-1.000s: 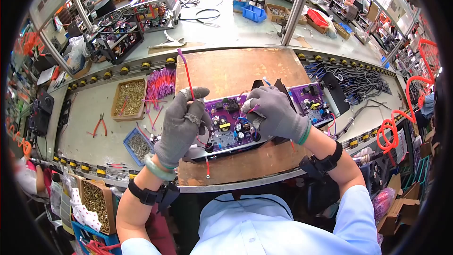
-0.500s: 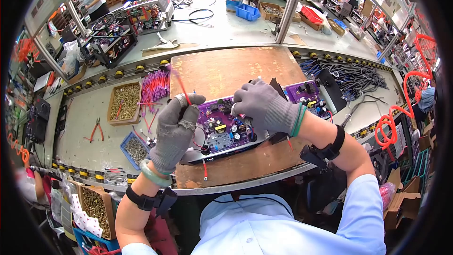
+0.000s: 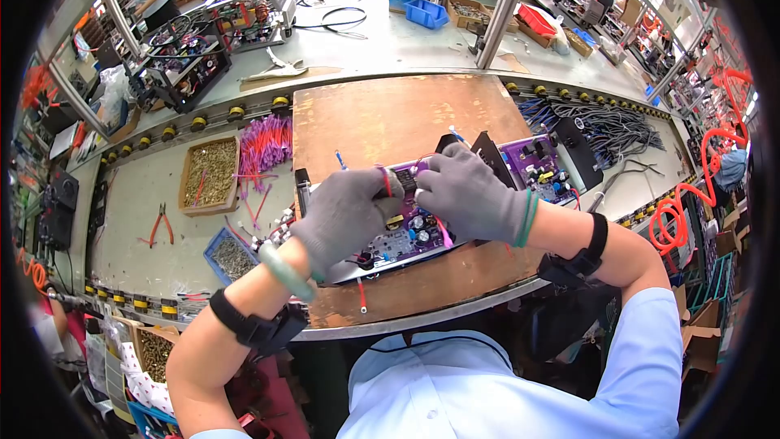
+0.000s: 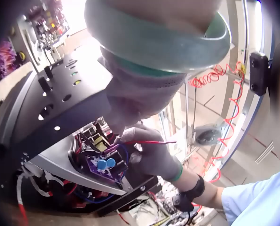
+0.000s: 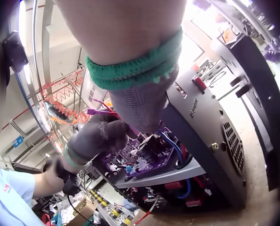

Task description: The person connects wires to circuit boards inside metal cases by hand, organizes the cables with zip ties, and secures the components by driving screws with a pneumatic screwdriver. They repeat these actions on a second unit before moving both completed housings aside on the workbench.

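Both gloved hands work close together over a purple circuit board (image 3: 398, 248) in a metal chassis. My left hand (image 3: 343, 213) pinches a red wire (image 3: 387, 182) that crosses its fingertips. My right hand (image 3: 473, 195) has its fingers curled down at the board, pinching the wire close to the left fingertips. Below the right fingers the pink sleeved end (image 3: 446, 236) of a wire sticks out. In the left wrist view the red wire (image 4: 151, 141) runs across the right glove. The right wrist view shows a purple sleeve (image 5: 96, 112) beside the left glove. The fingertips' contact with the board is hidden.
A second purple board (image 3: 532, 164) sits to the right, near a heap of dark cables (image 3: 617, 136). At left are pink-sleeved wires (image 3: 264, 142), a box of brass parts (image 3: 210, 175), a blue tray (image 3: 231, 256) and pliers (image 3: 161, 226). The chassis rests on a wooden board (image 3: 390, 110).
My left hand has moved right and turned palm-down over the board, toward my right hand. The red wire that stood up from it now lies low between the hands. The right hand stays over the board.
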Motion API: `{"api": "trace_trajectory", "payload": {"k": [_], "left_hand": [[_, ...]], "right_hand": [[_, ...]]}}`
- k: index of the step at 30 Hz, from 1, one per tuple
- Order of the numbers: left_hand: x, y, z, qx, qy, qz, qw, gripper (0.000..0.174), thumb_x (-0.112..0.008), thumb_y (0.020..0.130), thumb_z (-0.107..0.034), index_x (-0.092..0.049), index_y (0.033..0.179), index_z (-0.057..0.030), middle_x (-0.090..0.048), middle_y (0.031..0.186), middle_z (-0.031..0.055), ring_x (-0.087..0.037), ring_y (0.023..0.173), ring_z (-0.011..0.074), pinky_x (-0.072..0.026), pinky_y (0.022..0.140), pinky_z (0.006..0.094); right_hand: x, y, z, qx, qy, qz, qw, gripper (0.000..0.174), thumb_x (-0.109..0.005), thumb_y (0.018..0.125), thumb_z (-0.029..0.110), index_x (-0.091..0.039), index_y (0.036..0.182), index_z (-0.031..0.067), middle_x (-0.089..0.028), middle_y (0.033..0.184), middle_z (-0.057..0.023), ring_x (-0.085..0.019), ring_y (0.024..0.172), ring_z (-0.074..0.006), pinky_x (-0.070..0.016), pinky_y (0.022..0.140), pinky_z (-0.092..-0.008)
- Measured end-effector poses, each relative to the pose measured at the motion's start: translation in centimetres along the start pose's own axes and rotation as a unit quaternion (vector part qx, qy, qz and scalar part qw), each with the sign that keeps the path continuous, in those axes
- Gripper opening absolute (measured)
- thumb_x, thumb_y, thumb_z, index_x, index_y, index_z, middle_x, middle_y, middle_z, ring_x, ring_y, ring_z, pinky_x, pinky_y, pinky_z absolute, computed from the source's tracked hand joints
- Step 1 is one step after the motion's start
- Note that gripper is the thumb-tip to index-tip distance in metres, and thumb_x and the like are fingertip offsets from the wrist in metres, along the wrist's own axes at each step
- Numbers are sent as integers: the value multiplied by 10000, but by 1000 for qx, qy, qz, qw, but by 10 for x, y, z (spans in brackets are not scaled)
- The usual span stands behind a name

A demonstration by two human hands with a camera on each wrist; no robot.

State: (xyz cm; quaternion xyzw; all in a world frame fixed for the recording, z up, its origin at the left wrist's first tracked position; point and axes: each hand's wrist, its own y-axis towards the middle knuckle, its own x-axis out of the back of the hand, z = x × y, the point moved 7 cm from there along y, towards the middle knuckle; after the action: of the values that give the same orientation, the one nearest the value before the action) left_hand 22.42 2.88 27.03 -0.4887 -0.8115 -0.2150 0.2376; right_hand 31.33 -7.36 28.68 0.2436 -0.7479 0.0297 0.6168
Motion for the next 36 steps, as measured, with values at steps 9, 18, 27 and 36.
{"api": "trace_trajectory", "payload": {"k": [9,18,27,36], "left_hand": [[-16,14,12,65,52,105,991,105,-755,826,-110,-753,910,-46,-722,845,150,-705,785,259,-546,742,341],[-5,2,11,8,122,-25,992,64,-759,793,-72,-751,856,-69,-703,852,131,-693,824,273,-558,779,353],[-11,1,14,-1,205,13,979,116,-723,856,-190,-745,949,-125,-675,952,133,-679,873,336,-547,792,413],[-8,0,8,-25,192,10,981,125,-742,841,-190,-765,953,-139,-671,911,128,-677,839,329,-540,756,422]], "right_hand": [[-8,10,1,-5,18,82,996,66,-665,769,167,-700,751,114,-638,801,-39,-663,859,-236,-511,804,-396],[7,-5,-2,-50,32,-8,998,85,-682,717,170,-656,748,95,-599,808,-83,-633,848,-268,-506,657,-383],[-1,8,1,3,-5,7,1000,95,-651,693,190,-622,739,112,-563,795,-35,-592,845,-230,-473,673,-361],[-13,8,-8,-62,98,46,992,106,-704,703,137,-634,759,79,-602,818,-69,-628,852,-276,-510,692,-411]]}}
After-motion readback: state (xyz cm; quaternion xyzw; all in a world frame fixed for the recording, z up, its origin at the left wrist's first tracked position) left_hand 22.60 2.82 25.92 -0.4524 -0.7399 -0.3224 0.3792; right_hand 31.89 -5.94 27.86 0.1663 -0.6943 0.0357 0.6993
